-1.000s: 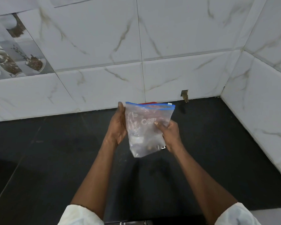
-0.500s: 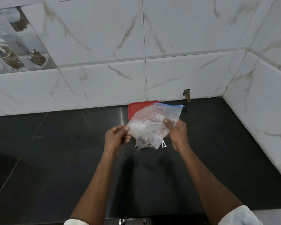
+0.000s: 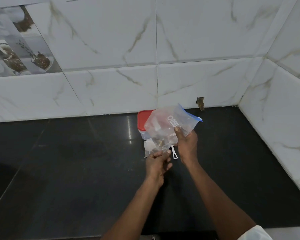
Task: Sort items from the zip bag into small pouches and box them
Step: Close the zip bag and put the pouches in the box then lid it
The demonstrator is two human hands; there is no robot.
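Clear plastic with a blue zip edge: one zip bag (image 3: 170, 125) is held tilted above the black countertop (image 3: 76, 161), between your two hands. Your right hand (image 3: 187, 144) grips the bag's right side, with the thumb pressed on the front film below the white lettering and the fingers behind it. Your left hand (image 3: 158, 163) sits lower and nearer to you, its fingertips curled together at the bag's bottom corner, where they appear to pinch the film. The blue zip edge points up and to the right, away from both hands, and the small dark and brass-coloured contents have gathered in the low corner just above your left fingertips; they are too small to count. Behind the bag, against the marble-tiled wall (image 3: 111, 40), stands one box (image 3: 143, 118) with a red lid, partly hidden by the film. One flat clear pouch (image 3: 148, 147) lies on the countertop just left of the bag's low corner; you cannot tell whether more lie under it. One small white plastic piece (image 3: 174, 154) lies between your hands. One white sleeve (image 3: 255, 232) shows on your right arm.
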